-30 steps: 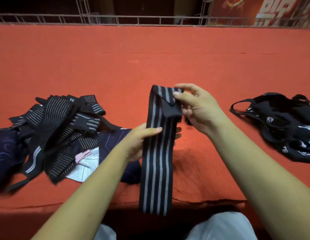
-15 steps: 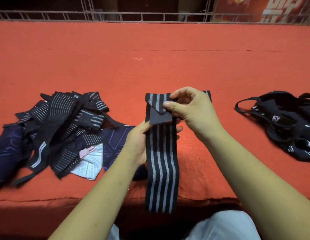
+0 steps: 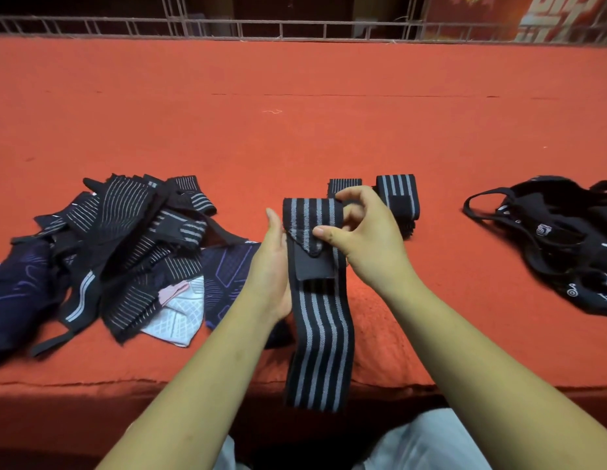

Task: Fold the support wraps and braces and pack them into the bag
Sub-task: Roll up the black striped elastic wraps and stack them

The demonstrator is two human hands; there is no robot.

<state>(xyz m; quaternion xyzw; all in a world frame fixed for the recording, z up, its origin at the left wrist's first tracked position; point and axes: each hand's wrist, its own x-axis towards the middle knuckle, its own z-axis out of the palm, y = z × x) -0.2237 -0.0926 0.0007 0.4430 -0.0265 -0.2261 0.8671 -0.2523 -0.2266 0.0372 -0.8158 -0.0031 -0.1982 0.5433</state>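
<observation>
The striped wrap (image 3: 317, 337) hangs its loose end over the desk's (image 3: 295, 130) near edge at lower centre. The left grip (image 3: 273, 266) backs it, fingers hidden, so I cannot tell its hold. The right grip (image 3: 366, 242) pinches the folded top. The frame edges cut off the pile of braces (image 3: 125, 245) at left and the bag (image 3: 559, 239) at right. Farther off, 2 folded wraps (image 3: 398, 195) show partly behind the right grip.

We see two bare hands, left hand (image 3: 271, 269) and right hand (image 3: 369, 252), nails short and plain. Left forearm (image 3: 193, 374) and right forearm (image 3: 481, 361) are uncovered. Only clothing we get: pale grey trousers (image 3: 427, 442), bottom edge.
</observation>
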